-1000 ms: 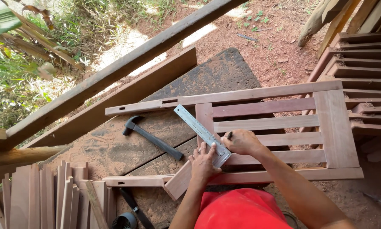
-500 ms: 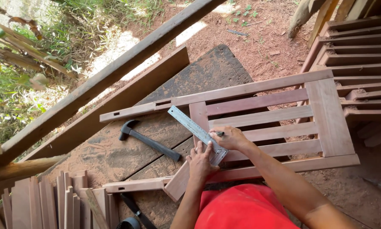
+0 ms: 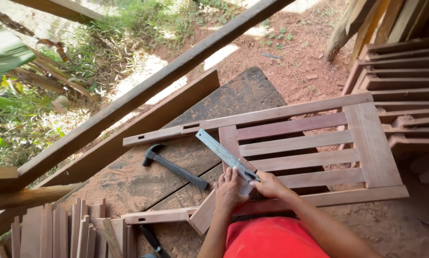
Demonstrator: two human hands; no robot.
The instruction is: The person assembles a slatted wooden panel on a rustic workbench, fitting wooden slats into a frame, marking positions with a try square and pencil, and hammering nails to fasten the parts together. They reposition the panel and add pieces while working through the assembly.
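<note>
My left hand lies flat, fingers spread, on the long silver metal ruler with its square head — pressing it down, not wrapped around it. My right hand sits at the ruler's near end, fingers curled in a closed grip, but I cannot tell if a pencil or anything else is in it.

The ruler lies at a slant across the reddish-brown wooden frame with flat slats, right over the short upright piece at its left end. The frame rests on the dark, worn wooden bench.

As far as I can judge, the frame looks mostly built — two long rails, an end board and four slats are all in place. The checking or marking at this corner seems to be what is left. The black hammer with a claw head lies untouched on the bench, just left of the ruler.

A row of thin wooden boards standing on edge is at the lower left, and a stack of more slatted frames stands at the upper right. I see no packages, labels or signs.
</note>
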